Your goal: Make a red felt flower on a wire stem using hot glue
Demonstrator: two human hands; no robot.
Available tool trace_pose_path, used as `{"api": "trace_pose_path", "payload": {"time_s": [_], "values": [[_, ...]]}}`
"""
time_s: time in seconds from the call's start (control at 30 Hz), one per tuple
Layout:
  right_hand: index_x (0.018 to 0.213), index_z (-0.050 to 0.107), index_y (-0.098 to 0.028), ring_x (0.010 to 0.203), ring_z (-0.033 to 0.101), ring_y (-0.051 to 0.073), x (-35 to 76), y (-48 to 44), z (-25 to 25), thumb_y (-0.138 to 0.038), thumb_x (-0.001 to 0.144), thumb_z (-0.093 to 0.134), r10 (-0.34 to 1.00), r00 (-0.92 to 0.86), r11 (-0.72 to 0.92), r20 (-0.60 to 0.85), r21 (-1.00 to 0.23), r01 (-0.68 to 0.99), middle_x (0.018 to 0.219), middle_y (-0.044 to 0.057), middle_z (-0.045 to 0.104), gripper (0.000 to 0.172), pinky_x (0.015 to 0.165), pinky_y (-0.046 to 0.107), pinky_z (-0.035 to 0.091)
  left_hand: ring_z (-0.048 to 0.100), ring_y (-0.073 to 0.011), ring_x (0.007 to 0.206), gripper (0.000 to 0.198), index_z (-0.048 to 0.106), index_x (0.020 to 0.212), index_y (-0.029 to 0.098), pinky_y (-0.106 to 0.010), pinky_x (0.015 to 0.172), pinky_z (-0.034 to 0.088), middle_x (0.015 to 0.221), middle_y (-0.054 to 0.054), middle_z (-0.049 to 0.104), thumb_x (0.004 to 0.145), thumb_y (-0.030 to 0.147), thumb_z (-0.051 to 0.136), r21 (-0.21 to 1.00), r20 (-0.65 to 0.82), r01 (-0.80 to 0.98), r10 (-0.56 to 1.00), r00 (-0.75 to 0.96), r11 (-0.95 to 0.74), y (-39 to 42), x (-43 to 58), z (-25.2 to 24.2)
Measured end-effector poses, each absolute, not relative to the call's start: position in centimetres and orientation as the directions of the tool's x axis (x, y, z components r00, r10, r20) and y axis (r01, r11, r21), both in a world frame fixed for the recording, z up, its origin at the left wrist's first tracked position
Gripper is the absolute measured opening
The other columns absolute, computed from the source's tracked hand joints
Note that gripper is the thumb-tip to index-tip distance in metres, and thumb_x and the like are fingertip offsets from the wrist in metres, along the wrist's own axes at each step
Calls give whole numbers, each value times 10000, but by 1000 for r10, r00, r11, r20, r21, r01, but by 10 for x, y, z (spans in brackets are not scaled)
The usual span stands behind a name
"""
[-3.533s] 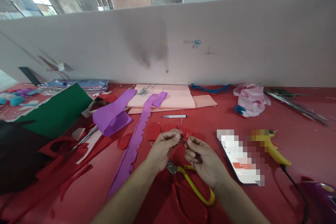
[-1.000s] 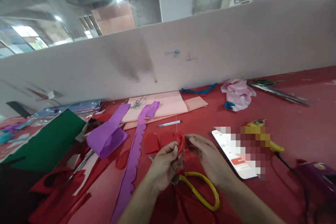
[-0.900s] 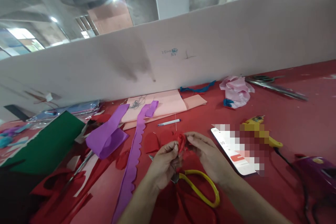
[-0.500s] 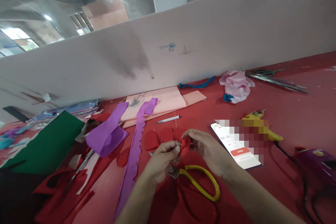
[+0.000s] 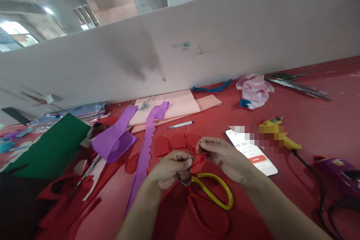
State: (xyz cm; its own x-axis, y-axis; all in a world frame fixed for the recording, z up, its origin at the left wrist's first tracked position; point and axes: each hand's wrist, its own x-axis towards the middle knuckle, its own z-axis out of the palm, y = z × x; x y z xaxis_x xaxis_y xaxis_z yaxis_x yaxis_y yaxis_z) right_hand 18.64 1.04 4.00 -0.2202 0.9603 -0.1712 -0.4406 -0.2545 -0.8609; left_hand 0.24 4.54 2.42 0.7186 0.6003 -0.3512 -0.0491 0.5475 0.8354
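Right now, two bare hands work close together over a red tabletop (image 5: 233,115). The left hand (image 5: 172,168) pinches the edge of a small red cloth (image 5: 199,164) between its thumb and a finger. The right hand (image 5: 222,155) is curled at the other side of the cloth, and its fingers touch it. Part of that hand is hidden, so I cannot tell if those fingers pinch the cloth or only rest against it. The cloth is bunched up, between the two hands and above the tabletop.

Just under the hands lie scissors (image 5: 209,195) with one yellow handle and one red handle. The left hand hides some of the blades. Just past the hands, flat red pieces (image 5: 162,145) with round tops sit in a row. Behind them lies a white pen (image 5: 180,124) with a dark end.

To the left, a purple strip (image 5: 144,153) with one wavy edge runs down beside the left arm. A wide purple band (image 5: 112,146) is folded over next to it. Pink sheets (image 5: 181,102) lie near the wall (image 5: 112,56), with a tangle of dark thread (image 5: 146,104) on top.

To the right, near the right arm, is a phone (image 5: 264,162). A yellow tool (image 5: 291,143) with a black cord lies beyond it.
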Motion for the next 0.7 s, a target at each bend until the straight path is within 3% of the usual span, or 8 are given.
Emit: {"api": "trace_pose_path", "payload": {"time_s": [0.13, 0.27, 0.47, 0.6, 0.7], "values": [[695, 678, -184, 740, 516, 150, 187, 11, 42, -321, 794, 591, 952, -254, -254, -171, -904, -344, 759, 31, 614, 191, 673, 265, 380, 263, -50, 426, 320, 495, 584, 152, -230, 477, 256, 482, 65, 331, 667, 364, 720, 834, -355, -21, 566, 744, 551, 45, 1, 22], [683, 664, -182, 698, 483, 136, 188, 10, 43, -267, 743, 648, 941, -279, -274, -189, -912, -304, 711, 3, 572, 106, 678, 263, 368, 248, -47, 435, 333, 472, 564, 152, -226, 476, 219, 488, 67, 316, 671, 351, 717, 846, -370, 19, 561, 741, 533, 46, 0, 22], [683, 621, -176, 684, 479, 119, 190, 11, 40, -250, 775, 639, 937, -309, -282, -167, -881, -380, 693, -8, 550, 120, 666, 239, 370, 228, -44, 438, 372, 448, 525, 146, -225, 462, 175, 482, 64, 311, 684, 362, 704, 856, -368, 73, 505, 781, 511, 47, 1, 25], [765, 646, -193, 687, 499, 121, 187, 12, 37, -311, 810, 603, 956, -229, -277, -184, -822, -497, 769, 3, 573, 134, 651, 241, 401, 235, -40, 434, 340, 458, 575, 149, -210, 464, 204, 506, 82, 274, 669, 335, 726, 812, -346, -100, 612, 711, 575, 46, 4, 24], [796, 662, -206, 716, 524, 138, 182, 12, 36, -351, 822, 587, 966, -181, -249, -183, -840, -481, 796, 9, 594, 165, 671, 260, 418, 228, -29, 430, 326, 468, 606, 147, -191, 455, 195, 519, 88, 278, 644, 302, 752, 793, -338, -238, 731, 593, 560, 45, 8, 24]]}}
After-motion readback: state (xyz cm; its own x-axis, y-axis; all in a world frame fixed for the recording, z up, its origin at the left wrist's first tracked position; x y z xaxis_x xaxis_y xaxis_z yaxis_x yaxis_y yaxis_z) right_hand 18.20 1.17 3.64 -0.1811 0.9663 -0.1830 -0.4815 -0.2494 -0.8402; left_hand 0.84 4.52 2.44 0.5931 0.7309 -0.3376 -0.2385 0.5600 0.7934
